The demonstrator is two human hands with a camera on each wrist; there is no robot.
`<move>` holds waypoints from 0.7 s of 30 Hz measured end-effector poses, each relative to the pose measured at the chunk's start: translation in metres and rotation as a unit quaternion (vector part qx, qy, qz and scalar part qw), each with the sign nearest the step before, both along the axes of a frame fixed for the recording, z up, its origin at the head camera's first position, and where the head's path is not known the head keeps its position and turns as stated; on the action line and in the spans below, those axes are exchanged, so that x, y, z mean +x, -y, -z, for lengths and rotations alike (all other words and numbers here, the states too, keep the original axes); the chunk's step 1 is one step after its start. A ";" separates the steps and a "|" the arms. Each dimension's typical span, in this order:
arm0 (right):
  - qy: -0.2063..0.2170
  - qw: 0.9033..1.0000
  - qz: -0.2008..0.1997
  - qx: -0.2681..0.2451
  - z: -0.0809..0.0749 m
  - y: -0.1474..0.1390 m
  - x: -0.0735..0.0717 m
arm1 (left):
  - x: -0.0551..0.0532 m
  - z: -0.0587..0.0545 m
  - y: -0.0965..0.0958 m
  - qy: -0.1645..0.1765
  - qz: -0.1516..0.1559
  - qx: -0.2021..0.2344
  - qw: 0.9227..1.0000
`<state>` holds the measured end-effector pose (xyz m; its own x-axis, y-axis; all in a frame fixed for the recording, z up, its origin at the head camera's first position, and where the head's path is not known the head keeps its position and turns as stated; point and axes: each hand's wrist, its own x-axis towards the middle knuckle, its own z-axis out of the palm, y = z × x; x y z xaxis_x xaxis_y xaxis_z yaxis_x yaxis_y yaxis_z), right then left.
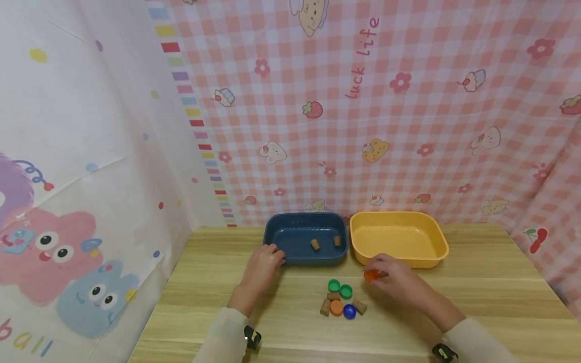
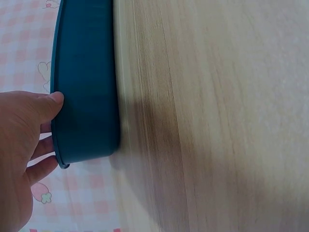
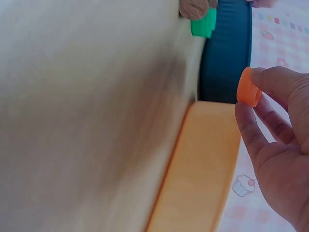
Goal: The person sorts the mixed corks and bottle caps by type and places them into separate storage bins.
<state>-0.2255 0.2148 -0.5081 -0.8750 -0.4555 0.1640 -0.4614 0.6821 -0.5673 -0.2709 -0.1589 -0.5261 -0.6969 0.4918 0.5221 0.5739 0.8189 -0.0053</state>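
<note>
Pinching the orange cap (image 1: 371, 275), your right hand (image 1: 399, 282) has it between thumb and fingertips, in front of the yellow bin (image 1: 397, 242) near its front left corner. Right wrist view shows the grip best: cap on edge, thumb on top, a finger beneath; the head view hides part of this behind your fingers. Contact between that hand and the bin: cannot tell.

Your left hand (image 1: 263, 267) grips the front left corner of the blue bin (image 1: 288, 239). Left wrist view adds the thumb on the outer wall and the other fingers behind the rim; from the head, mostly the back of the hand shows.

Only the head view gives the bin interiors: two corks (image 1: 315, 245) lie apart in the blue one. It also shows the whole cluster on the table (image 1: 481, 302): two green caps (image 1: 346, 291), a second orange cap (image 1: 336, 308), a blue cap (image 1: 349, 311) and three loose corks (image 1: 359, 306). Right wrist view catches just some green and cork at its top edge.
</note>
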 end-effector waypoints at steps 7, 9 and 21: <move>-0.052 0.999 0.004 0.015 -0.010 -0.007 -0.011 | 0.000 0.001 0.000 -0.001 -0.010 -0.012 1.000; -0.053 0.998 0.012 0.023 -0.013 -0.009 -0.013 | -0.001 0.002 0.000 -0.005 -0.011 -0.015 1.000; -0.069 0.995 0.035 0.063 -0.032 -0.019 -0.035 | 0.000 0.001 0.000 -0.008 -0.003 -0.008 1.000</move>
<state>-0.2600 0.2341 -0.4766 -0.8788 -0.4178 0.2305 -0.4771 0.7770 -0.4107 -0.2710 -0.1590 -0.5268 -0.6923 0.4951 0.5250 0.5680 0.8226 -0.0267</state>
